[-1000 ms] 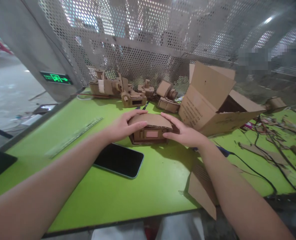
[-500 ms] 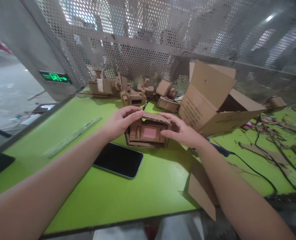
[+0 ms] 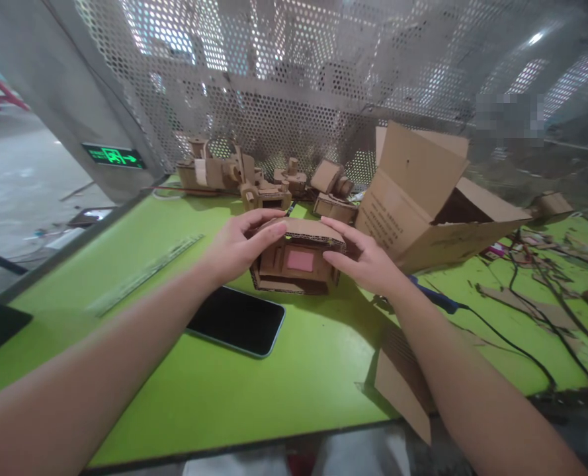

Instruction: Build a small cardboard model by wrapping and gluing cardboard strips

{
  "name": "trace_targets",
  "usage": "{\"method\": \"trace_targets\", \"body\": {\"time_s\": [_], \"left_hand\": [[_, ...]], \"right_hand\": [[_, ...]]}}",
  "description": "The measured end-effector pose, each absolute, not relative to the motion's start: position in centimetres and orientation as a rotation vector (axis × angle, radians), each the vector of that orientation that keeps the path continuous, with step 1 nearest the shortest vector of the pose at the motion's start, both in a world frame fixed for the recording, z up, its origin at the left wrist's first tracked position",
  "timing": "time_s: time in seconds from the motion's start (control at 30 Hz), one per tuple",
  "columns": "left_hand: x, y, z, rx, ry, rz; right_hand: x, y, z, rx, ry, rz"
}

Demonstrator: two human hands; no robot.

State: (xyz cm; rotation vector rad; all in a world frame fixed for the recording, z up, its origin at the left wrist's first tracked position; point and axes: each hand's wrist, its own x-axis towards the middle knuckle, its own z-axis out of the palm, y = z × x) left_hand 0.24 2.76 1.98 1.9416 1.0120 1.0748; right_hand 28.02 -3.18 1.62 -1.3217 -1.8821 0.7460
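Observation:
Both my hands grip a small hand-made cardboard box model (image 3: 268, 281), with cut corrugated edges and an opening facing me. Inside it shows a pink rectangle (image 3: 300, 261) set in a cardboard frame. A curved cardboard top piece (image 3: 308, 228) covers its upper side, with a gap beneath its front edge at the right. My left hand (image 3: 247, 241) holds the upper left, its thumb on the top piece. At the right side, my right hand (image 3: 356, 254) has its fingers on the top and its thumb by the front. A black-screened phone (image 3: 239, 322) lies just in front.
Several cardboard models (image 3: 214, 172) stand along the perforated metal screen (image 3: 294, 86). An open carton (image 3: 403, 218) sits at the back right. A blue-handled corded tool (image 3: 435, 295), cardboard scraps (image 3: 532, 304), a clear ruler (image 3: 149, 274) and a folded cardboard piece (image 3: 403, 390) lie on the green table.
The top piece has come down at the front and tipped toward me, so more of its upper surface shows. My hands stay on the model, shifted slightly right.

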Motion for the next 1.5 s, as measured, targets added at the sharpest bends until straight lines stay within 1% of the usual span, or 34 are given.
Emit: {"method": "trace_targets", "body": {"time_s": [0.5, 0.7, 0.9, 1.23, 1.5], "left_hand": [[0.1, 2.7, 2.2, 1.913, 1.008, 1.076], [-0.2, 3.0, 2.1, 1.936, 1.017, 1.013], [-0.8, 3.4, 2.0, 2.044, 1.0, 0.958], [-0.8, 3.2, 2.2, 2.024, 1.052, 0.932], [-0.7, 3.4, 1.5, 2.075, 1.018, 1.021]], "right_hand": [[28.3, -3.1, 1.9, -1.314, -1.954, 0.733], [28.1, -3.2, 1.8, -1.297, -1.979, 0.741], [28.0, -3.3, 1.5, -1.305, -1.963, 0.853], [28.0, -3.2, 1.1, -1.387, -2.01, 0.887], [28.1, -3.4, 1.6, -1.363, -2.003, 0.85]]}}
